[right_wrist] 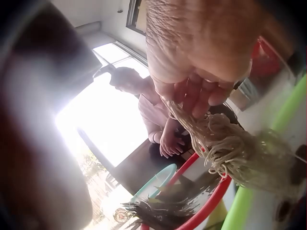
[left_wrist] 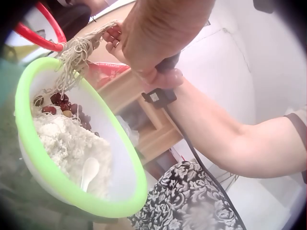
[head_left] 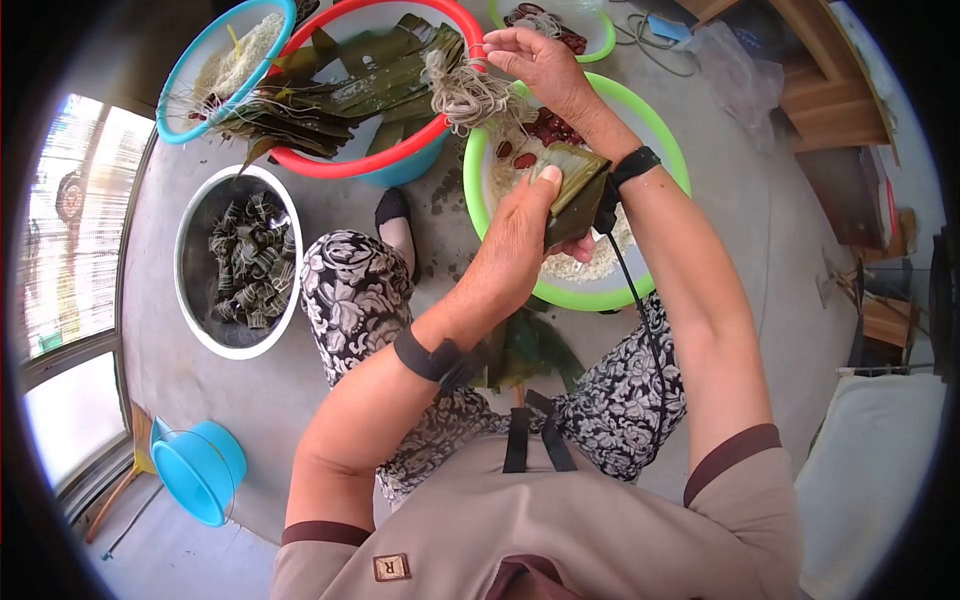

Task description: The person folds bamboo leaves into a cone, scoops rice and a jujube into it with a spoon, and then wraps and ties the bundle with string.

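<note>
In the head view, my left hand (head_left: 512, 232) grips a folded green leaf packet (head_left: 578, 192), the thumb lying on its top. Above and left of the packet, my right hand (head_left: 550, 72) holds strands of a pale string bundle (head_left: 465, 95) by the red-rimmed basin. The right wrist view has the right hand (right_wrist: 201, 52) with curled fingers around the top of the strings (right_wrist: 225, 143), which hang down loosely. Seen from the left wrist, the string bundle (left_wrist: 74, 57) dangles over the green-rimmed basin (left_wrist: 29, 120), which contains white rice (left_wrist: 67, 141), dark red dates and a white spoon (left_wrist: 89, 172).
Long leaves (head_left: 370, 85) lie in the red-rimmed basin (head_left: 345, 166). To the left stand a white-rimmed basin (head_left: 187, 290) of tied leaf packets (head_left: 250, 260) and a blue bucket (head_left: 200, 475). Another person (right_wrist: 148, 108) sits beyond the basins in the right wrist view.
</note>
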`<state>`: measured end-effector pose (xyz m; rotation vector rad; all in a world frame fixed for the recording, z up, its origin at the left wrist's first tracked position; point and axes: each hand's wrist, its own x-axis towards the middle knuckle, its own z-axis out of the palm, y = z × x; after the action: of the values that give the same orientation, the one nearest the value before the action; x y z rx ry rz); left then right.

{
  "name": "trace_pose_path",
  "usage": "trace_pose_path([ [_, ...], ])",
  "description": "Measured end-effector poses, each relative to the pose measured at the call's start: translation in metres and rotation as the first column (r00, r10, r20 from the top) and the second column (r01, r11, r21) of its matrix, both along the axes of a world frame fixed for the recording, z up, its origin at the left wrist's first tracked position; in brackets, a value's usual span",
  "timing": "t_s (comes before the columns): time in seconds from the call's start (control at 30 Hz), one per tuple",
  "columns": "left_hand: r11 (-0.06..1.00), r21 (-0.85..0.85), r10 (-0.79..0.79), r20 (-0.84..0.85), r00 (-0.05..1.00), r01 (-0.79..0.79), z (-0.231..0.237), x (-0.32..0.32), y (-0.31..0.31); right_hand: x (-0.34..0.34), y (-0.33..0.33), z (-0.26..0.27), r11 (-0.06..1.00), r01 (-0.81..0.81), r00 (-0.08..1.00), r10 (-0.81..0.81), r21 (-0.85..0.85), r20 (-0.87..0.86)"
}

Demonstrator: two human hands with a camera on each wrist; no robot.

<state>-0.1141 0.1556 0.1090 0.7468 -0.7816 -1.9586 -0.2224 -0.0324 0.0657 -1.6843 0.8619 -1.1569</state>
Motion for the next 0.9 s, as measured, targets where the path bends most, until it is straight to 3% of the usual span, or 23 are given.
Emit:
trace_pose_path([
  [0.07, 1.0, -0.002, -0.005, -0.007, 1.0, 0.005, -0.002, 0.001, 0.0, -0.015, 0.001, -0.009, 0.999, 0.045, 0.993, -0.044, 0.011, -0.107],
  [0.13, 1.0, -0.002, -0.017, -0.014, 1.0, 0.017, -0.003, -0.001, 0.001, -0.033, -0.001, -0.033, 0.976, 0.217, 0.948, -0.206, 0.019, -0.243],
  [0.27, 0.999, 0.012, -0.044, 0.016, 0.999, 0.044, -0.002, -0.007, 0.001, -0.053, 0.018, -0.043, 0.97, 0.234, 0.933, -0.207, 0.059, -0.295],
  [0.37, 0.998, 0.004, -0.057, 0.022, 0.998, 0.057, -0.003, -0.01, 0.0, -0.049, 0.018, -0.047, 0.957, 0.274, 0.941, -0.246, 0.095, -0.234],
  [0.47, 0.999, -0.002, -0.054, 0.045, 0.998, 0.054, 0.0, -0.01, 0.001, -0.046, 0.002, -0.059, 0.933, 0.36, 0.881, -0.348, -0.023, -0.32],
  [0.53, 0.999, -0.006, -0.047, 0.066, 0.997, 0.047, 0.001, -0.011, 0.001, -0.045, -0.01, -0.07, 0.891, 0.294, 0.794, -0.43, -0.347, -0.43],
  [0.57, 0.999, 0.014, -0.041, 0.069, 0.997, 0.04, 0.0, -0.011, 0.0, -0.042, -0.013, -0.069, 0.92, 0.325, 0.812, -0.389, -0.217, -0.435],
  [0.77, 0.998, 0.052, -0.041, 0.052, 0.998, 0.038, -0.005, -0.011, -0.005, -0.028, -0.024, -0.068, 0.933, 0.299, 0.715, -0.358, -0.2, -0.6],
  [0.9, 0.998, 0.059, -0.031, 0.043, 0.999, 0.028, -0.009, -0.01, -0.006, -0.028, -0.029, -0.07, 0.919, 0.327, 0.731, -0.393, -0.22, -0.557],
])
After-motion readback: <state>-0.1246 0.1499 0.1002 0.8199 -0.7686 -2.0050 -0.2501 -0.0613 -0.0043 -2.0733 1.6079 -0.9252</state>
